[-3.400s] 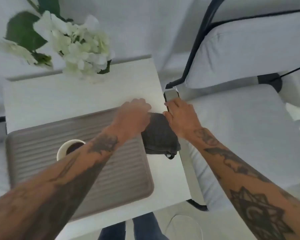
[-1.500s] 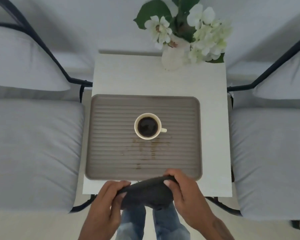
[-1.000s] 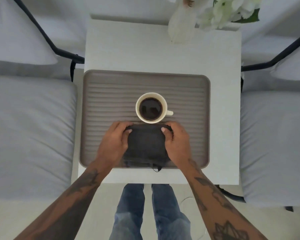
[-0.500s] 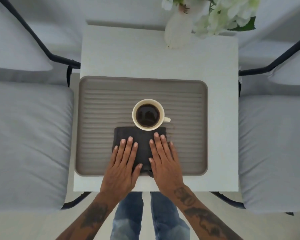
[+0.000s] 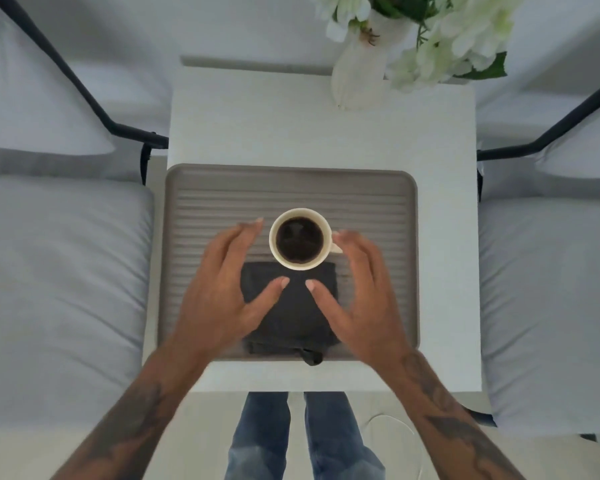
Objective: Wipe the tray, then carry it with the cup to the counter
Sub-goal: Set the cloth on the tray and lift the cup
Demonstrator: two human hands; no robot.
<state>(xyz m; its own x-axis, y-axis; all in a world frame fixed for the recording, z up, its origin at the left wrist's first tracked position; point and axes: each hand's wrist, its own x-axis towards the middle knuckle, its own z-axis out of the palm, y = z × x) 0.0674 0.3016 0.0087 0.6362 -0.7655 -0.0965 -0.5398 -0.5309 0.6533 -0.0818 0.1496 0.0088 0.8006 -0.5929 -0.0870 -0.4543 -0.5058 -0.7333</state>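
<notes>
Head view: a taupe, ribbed rectangular tray (image 5: 378, 202) lies on the white surface (image 5: 291, 133). The cream cup (image 5: 300, 239) of dark coffee stands between the spread, empty left hand (image 5: 222, 289) and right hand (image 5: 364, 292). A folded dark grey cloth (image 5: 291, 306) lies under both thumbs. No writing shows.

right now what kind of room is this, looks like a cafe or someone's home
Probably a home sitting area, though a lounge is possible: a small white side table stands between two grey cushioned chairs, with a vase of white flowers and a coffee cup on a tray.
</notes>
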